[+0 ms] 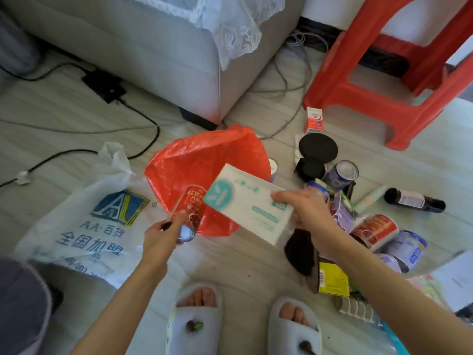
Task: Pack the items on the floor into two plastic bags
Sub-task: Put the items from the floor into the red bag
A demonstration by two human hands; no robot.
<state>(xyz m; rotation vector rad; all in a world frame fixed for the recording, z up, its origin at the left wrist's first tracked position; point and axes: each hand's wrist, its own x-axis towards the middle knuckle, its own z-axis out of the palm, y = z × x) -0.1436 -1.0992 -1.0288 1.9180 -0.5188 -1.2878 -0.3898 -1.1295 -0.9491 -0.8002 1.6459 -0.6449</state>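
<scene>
**Both hands full over the red bag**

Both forearms reach forward and down from the bottom of the view. The left hand curls its fingers round a red drink can, which lies tilted with its silver end toward the person and its upper part over the red plastic bag. The right hand grips a white tissue pack with teal print by its right end, thumb on top and fingers underneath; the pack sits slanted in the air, its left end above the bag.

The red bag lies crumpled on the pale floor in front of the person. Whether it is open and whether anything is in it cannot be told. Just to its left, a white plastic bag with a blue logo and printed characters lies flat on the floor, its contents not visible either.

To the right of the right hand a heap of unpacked goods sits on the floor: a blue-and-white tin, a red-labelled can on its side, a dark bottle lying down, round black lids, a small red-and-white carton standing near a red plastic stool, and a yellow-labelled packet. A grey sofa stands behind the bags. The person's feet in pale slippers show at the bottom edge
</scene>
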